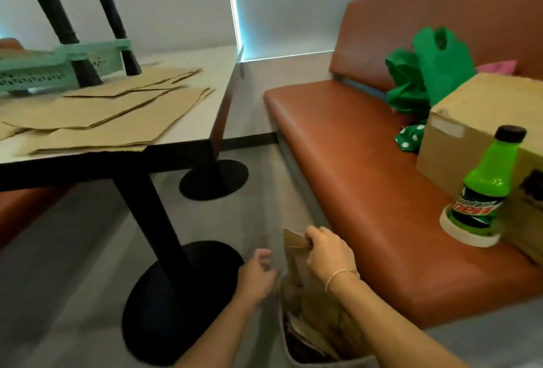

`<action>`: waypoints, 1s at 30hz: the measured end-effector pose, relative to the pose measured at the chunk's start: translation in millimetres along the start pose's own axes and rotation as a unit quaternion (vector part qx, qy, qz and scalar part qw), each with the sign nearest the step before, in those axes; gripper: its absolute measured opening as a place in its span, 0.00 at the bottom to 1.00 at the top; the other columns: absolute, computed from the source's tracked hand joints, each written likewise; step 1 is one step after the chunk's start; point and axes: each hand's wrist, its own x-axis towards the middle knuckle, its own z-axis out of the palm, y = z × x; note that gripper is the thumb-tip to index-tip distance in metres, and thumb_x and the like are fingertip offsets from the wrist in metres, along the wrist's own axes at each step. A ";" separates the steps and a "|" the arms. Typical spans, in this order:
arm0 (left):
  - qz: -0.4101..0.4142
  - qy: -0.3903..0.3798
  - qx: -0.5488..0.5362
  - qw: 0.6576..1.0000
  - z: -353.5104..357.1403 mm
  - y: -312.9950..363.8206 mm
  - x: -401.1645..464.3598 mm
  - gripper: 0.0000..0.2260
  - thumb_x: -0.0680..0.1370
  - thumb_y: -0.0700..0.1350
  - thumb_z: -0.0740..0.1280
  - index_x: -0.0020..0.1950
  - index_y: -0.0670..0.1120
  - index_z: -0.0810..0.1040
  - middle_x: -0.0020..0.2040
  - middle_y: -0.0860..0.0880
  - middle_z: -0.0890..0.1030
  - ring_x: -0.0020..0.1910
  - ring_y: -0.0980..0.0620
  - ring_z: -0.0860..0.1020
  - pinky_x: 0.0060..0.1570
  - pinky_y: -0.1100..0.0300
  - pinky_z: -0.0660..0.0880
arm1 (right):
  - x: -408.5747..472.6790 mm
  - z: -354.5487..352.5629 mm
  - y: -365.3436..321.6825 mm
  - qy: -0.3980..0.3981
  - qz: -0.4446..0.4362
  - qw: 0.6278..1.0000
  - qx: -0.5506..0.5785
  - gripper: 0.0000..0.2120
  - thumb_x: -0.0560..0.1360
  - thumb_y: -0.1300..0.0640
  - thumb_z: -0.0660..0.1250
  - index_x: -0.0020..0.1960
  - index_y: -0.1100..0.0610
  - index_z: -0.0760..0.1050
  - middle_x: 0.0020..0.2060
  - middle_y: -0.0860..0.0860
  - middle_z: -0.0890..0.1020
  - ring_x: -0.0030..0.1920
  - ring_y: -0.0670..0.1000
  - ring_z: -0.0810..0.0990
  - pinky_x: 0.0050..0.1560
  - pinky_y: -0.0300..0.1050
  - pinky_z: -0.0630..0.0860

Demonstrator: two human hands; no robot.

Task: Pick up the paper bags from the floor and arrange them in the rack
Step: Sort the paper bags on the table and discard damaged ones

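On the grey floor beside the bench, the right hand pinches a paper bag by its top edge; the left hand, loosely curled and empty, hovers just beside it.

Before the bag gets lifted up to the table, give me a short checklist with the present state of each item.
1. Right hand has a grip on the paper bag: ok, fingers pinch its top edge.
2. Left hand free to help: ok, it holds nothing and sits beside the bag.
3. Bag clear of the container on the floor: not ok, its lower part is still inside.
4. Landing room on the table: ok, bare surface shows beyond the flat bags.
5. Rack has free space: cannot tell, only its bottom tray shows.
6. Bottle on the bench out of the lift path: ok, it stands to the right.
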 end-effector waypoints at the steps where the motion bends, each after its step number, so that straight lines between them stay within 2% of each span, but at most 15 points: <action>1: -0.010 -0.011 0.014 1.000 4.6 2.8 -2.1 0.18 0.75 0.39 0.68 0.64 0.44 0.72 0.59 0.47 0.78 0.56 0.51 0.76 0.56 0.62 0.71 | -2.1 1.0 7.1 -0.016 0.010 1.000 -0.006 0.09 0.76 0.61 0.59 0.54 0.53 0.72 0.54 0.51 0.76 0.56 0.55 0.75 0.53 0.47 0.72; 7: -0.033 -0.034 0.109 0.993 6.7 17.7 -21.1 0.19 0.75 0.42 0.67 0.66 0.45 0.71 0.61 0.47 0.76 0.61 0.50 0.75 0.59 0.63 0.69 | -24.2 2.5 28.1 -0.188 0.061 0.980 0.003 0.19 0.75 0.60 0.60 0.64 0.48 0.68 0.63 0.49 0.69 0.64 0.53 0.68 0.66 0.48 0.67; 12: -0.046 -0.053 0.116 0.991 -6.7 51.7 -42.4 0.12 0.75 0.39 0.65 0.59 0.46 0.73 0.45 0.52 0.73 0.51 0.52 0.76 0.52 0.65 0.70 | -13.2 -53.5 13.5 -0.217 0.076 0.973 0.027 0.17 0.76 0.64 0.59 0.62 0.51 0.73 0.61 0.51 0.75 0.61 0.52 0.74 0.62 0.44 0.72; 15: -0.042 -0.061 0.117 0.990 -11.9 89.6 -57.6 0.11 0.75 0.38 0.64 0.57 0.46 0.74 0.45 0.53 0.75 0.53 0.51 0.77 0.46 0.67 0.68 | -5.7 -94.4 -5.9 -0.230 0.072 0.970 0.032 0.14 0.75 0.61 0.61 0.61 0.52 0.73 0.58 0.52 0.77 0.58 0.52 0.76 0.57 0.43 0.74; 18: -0.049 -0.073 0.105 0.991 -18.5 128.7 -79.1 0.11 0.75 0.38 0.64 0.57 0.47 0.74 0.47 0.53 0.76 0.49 0.54 0.75 0.42 0.68 0.69 | -5.2 -130.6 -25.8 -0.243 0.067 0.967 0.040 0.14 0.74 0.59 0.63 0.59 0.51 0.74 0.54 0.51 0.79 0.54 0.51 0.78 0.56 0.43 0.75; 21: -0.051 -0.077 0.088 0.992 -30.2 169.5 -97.6 0.09 0.76 0.37 0.63 0.52 0.49 0.73 0.45 0.53 0.75 0.46 0.55 0.74 0.44 0.67 0.71 | -3.9 -171.3 -43.5 -0.249 0.050 0.967 0.029 0.14 0.74 0.59 0.63 0.58 0.51 0.74 0.53 0.50 0.80 0.53 0.51 0.78 0.51 0.41 0.74; 23: -0.056 -0.079 0.089 0.991 -38.9 197.2 -108.5 0.08 0.76 0.37 0.63 0.48 0.50 0.72 0.44 0.52 0.74 0.46 0.53 0.74 0.43 0.67 0.72 | -2.2 -196.7 -53.9 -0.241 0.027 0.970 0.015 0.13 0.74 0.57 0.63 0.58 0.50 0.75 0.53 0.51 0.80 0.52 0.51 0.78 0.50 0.41 0.74; 24: -0.049 -0.080 0.083 0.992 -46.6 214.5 -112.7 0.07 0.76 0.37 0.62 0.47 0.49 0.73 0.45 0.52 0.74 0.47 0.51 0.75 0.46 0.64 0.74 | 0.0 -213.3 -60.8 -0.235 0.018 0.972 0.011 0.13 0.74 0.57 0.63 0.58 0.50 0.76 0.53 0.51 0.80 0.52 0.52 0.78 0.51 0.41 0.74; 26: -0.034 -0.074 0.061 0.995 -61.6 245.7 -123.3 0.08 0.77 0.37 0.61 0.49 0.48 0.75 0.44 0.50 0.74 0.49 0.47 0.77 0.53 0.59 0.75 | 3.5 -242.0 -73.1 -0.217 -0.001 0.976 0.009 0.12 0.75 0.57 0.61 0.57 0.50 0.76 0.53 0.52 0.80 0.52 0.53 0.79 0.52 0.42 0.75; 30: 0.009 -0.047 0.074 0.996 -100.7 296.7 -134.1 0.07 0.78 0.41 0.62 0.53 0.50 0.75 0.53 0.48 0.78 0.52 0.51 0.77 0.53 0.59 0.75 | 17.2 -288.4 -105.1 -0.174 -0.042 0.984 0.011 0.14 0.74 0.60 0.59 0.54 0.48 0.78 0.53 0.52 0.81 0.52 0.53 0.79 0.55 0.44 0.76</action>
